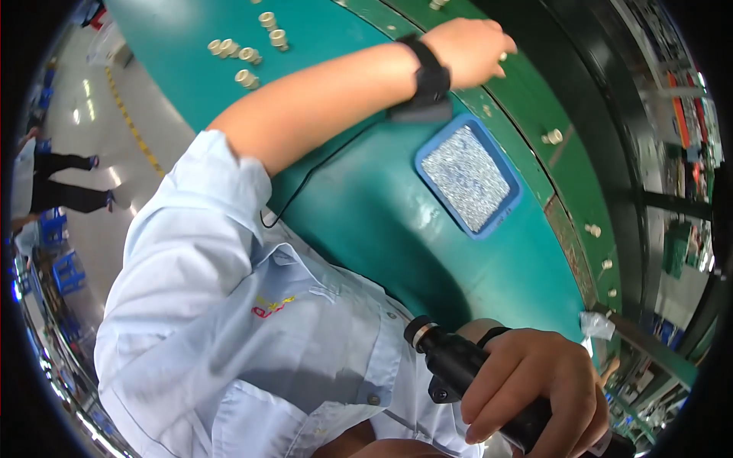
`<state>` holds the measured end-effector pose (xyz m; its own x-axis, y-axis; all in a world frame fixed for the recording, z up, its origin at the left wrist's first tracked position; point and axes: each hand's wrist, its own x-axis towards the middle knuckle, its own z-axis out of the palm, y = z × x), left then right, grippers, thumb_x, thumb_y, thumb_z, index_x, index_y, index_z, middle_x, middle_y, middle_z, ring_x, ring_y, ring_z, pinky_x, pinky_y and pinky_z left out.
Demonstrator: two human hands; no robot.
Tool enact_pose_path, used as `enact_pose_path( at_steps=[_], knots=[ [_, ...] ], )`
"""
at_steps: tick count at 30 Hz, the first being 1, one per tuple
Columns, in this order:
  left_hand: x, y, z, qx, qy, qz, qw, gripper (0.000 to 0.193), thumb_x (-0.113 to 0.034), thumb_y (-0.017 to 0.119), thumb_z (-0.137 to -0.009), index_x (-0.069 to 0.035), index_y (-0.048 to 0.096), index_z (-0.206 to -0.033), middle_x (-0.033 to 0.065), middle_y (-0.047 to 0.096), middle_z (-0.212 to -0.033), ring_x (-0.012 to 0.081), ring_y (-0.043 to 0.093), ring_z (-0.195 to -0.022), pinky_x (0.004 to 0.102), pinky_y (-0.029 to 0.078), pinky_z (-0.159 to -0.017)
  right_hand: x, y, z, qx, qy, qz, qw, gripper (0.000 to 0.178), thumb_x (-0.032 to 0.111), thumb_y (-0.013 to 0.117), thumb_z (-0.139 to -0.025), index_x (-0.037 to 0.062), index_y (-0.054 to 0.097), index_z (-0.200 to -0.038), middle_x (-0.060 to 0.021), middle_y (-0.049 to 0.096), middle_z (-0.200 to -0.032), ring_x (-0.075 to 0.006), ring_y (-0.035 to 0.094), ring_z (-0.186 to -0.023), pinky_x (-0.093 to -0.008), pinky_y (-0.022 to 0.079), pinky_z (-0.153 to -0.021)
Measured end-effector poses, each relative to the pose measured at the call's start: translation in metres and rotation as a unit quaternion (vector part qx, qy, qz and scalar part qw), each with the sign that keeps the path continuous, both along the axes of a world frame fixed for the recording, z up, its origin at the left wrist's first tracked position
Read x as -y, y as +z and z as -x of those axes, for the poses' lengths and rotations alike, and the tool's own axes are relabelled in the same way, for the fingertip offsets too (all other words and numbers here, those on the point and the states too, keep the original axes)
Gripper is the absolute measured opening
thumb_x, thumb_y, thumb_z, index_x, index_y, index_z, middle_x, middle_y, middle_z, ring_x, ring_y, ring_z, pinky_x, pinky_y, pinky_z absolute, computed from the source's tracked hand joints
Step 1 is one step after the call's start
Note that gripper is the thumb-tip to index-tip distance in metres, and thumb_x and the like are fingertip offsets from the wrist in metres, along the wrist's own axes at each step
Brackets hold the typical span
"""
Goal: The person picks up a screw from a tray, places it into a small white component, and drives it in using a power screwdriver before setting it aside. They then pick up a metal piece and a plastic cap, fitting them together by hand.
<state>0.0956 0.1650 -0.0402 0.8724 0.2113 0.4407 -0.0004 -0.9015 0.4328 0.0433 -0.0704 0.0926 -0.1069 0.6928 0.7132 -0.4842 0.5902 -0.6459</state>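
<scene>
Out goes the left hand (467, 50) to the green track (527, 95) beyond the tabletop, fingertips curled about a small pale piece (502, 56); gripped or merely touched, I can't tell. Down at the lower right, the right hand (538, 385) wraps the barrel of a black power screwdriver (456, 360), slanting close to the shirt, likely tucked there to leave the tabletop free.

Between the hands sits the blue tray (507, 215), filled with tiny silvery parts, perhaps screws; that spot probably suits either hand. Loose cream fittings (247, 79) lie behind the left forearm (328, 99), more stand spaced along the track.

In the way: that forearm cuts across the tabletop, the black wrist device (421, 111) hangs just beside the tray, and its thin cord (309, 174) trails toward the shirt.
</scene>
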Motion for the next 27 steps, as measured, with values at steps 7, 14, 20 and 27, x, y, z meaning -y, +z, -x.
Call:
enact_pose_path(
  at_steps=[7, 14, 20, 27],
  knots=[
    [0.006, 0.028, 0.198, 0.189, 0.190, 0.053, 0.962, 0.027, -0.014, 0.077, -0.075, -0.006, 0.062, -0.096, 0.0073, 0.059, -0.089, 0.0188, 0.060, -0.076, 0.0292, 0.050, -0.065, -0.011, -0.003, 0.014, 0.006, 0.013, -0.012, 1.000, 0.010, 0.016, 0.058, -0.090, 0.0110, 0.057, -0.081, -0.0044, 0.066, -0.105, -0.0220, 0.058, -0.067, -0.0296, 0.050, -0.059],
    [-0.052, -0.037, 0.265, 0.126, 0.409, 0.136, 0.894, 0.028, -0.017, 0.078, -0.076, -0.005, 0.061, -0.095, 0.0045, 0.060, -0.087, 0.0121, 0.057, -0.067, 0.0256, 0.049, -0.060, -0.007, -0.007, 0.022, 0.021, 0.009, -0.018, 1.000, 0.009, 0.019, 0.058, -0.091, 0.0112, 0.057, -0.086, -0.0085, 0.065, -0.107, -0.0235, 0.060, -0.070, -0.0306, 0.051, -0.060],
    [-0.064, -0.060, 0.269, 0.051, 0.360, 0.301, 0.882, 0.031, -0.018, 0.079, -0.076, -0.003, 0.061, -0.095, 0.0043, 0.063, -0.084, 0.0093, 0.059, -0.067, 0.0251, 0.050, -0.062, 0.031, -0.026, 0.027, -0.014, -0.206, 0.034, 0.978, 0.028, 0.009, 0.074, -0.074, 0.0064, 0.048, -0.083, -0.0051, 0.058, -0.089, -0.0165, 0.062, -0.050, -0.0248, 0.051, -0.043],
    [-0.021, -0.048, 0.241, 0.003, 0.199, 0.347, 0.917, 0.020, -0.011, 0.075, -0.078, -0.005, 0.062, -0.091, 0.0032, 0.065, -0.076, 0.0099, 0.063, -0.068, 0.0247, 0.051, -0.061, 0.064, -0.043, 0.022, -0.045, -0.425, 0.077, 0.901, 0.029, 0.020, 0.068, -0.081, 0.0071, 0.044, -0.089, -0.0098, 0.053, -0.090, -0.0141, 0.054, -0.048, -0.0266, 0.041, -0.047]
  ],
)
